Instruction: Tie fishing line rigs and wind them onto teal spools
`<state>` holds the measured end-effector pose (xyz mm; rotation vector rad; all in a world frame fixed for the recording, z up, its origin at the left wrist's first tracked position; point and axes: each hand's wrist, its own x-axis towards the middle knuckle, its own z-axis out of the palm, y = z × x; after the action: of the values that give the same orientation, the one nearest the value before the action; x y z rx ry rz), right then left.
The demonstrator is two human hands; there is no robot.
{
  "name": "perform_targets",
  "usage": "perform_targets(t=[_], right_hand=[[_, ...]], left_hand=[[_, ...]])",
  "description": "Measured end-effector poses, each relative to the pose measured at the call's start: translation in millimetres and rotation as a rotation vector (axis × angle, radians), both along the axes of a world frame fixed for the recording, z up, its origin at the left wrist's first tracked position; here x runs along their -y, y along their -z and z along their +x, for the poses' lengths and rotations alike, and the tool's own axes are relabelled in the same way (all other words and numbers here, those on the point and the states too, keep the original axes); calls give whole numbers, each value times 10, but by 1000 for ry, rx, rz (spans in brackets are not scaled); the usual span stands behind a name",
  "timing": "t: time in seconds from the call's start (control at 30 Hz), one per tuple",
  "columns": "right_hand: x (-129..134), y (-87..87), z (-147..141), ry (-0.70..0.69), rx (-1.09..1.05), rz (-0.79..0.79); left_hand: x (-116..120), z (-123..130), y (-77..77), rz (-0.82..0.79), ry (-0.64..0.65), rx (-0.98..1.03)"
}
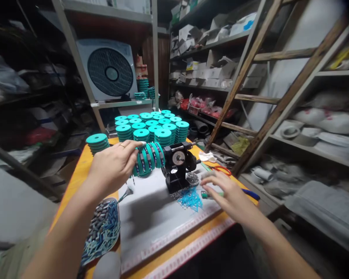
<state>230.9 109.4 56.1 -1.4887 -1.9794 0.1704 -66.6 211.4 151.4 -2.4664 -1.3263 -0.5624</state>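
Observation:
A row of green spools sits sideways on the shaft of a small black hand winder, with dark line and small parts around the spools. My left hand is closed on the near left end of this row, thumb and fingers against the spools. My right hand hovers to the right of the winder, its fingers apart. Just beside those fingers lies a green-handled tool, partly covered by the hand. A round dish of small metal pieces and a pile of thin blue pieces lie between the winder and my right hand.
Stacks of green spools crowd the back of the orange table. A tray of grey and blue pieces stands at front left. Red-handled scissors lie at right. Behind are a box fan, a wooden ladder and loaded shelves.

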Motion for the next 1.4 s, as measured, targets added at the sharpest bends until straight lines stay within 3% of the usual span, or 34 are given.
perform_targets(t=[0.1,0.2,0.37,0.57,0.87,1.07,1.27,1.4], right_hand=[[135,359,-95,12,32,-110],[169,547,-313,14,-16,-123],[75,631,-508,113,-62,-121],[25,730,-524,107,-65,-94],[14,773,-614,72,8,-18],[32,811,-581,110,-31,120],[162,703,-439,107,-154,108],[176,603,-403,113,-191,171]], left_hand=[[-13,6,-43,-67,-14,-5],[-27,6,-65,-122,-14,-7],[-48,-3,-68,-142,-7,6],[-49,-14,-99,-160,13,3],[-92,-23,-172,-249,2,8],[-113,-38,-198,-317,18,46],[-193,-69,-224,-407,54,76],[-248,-81,-238,-448,143,113]])
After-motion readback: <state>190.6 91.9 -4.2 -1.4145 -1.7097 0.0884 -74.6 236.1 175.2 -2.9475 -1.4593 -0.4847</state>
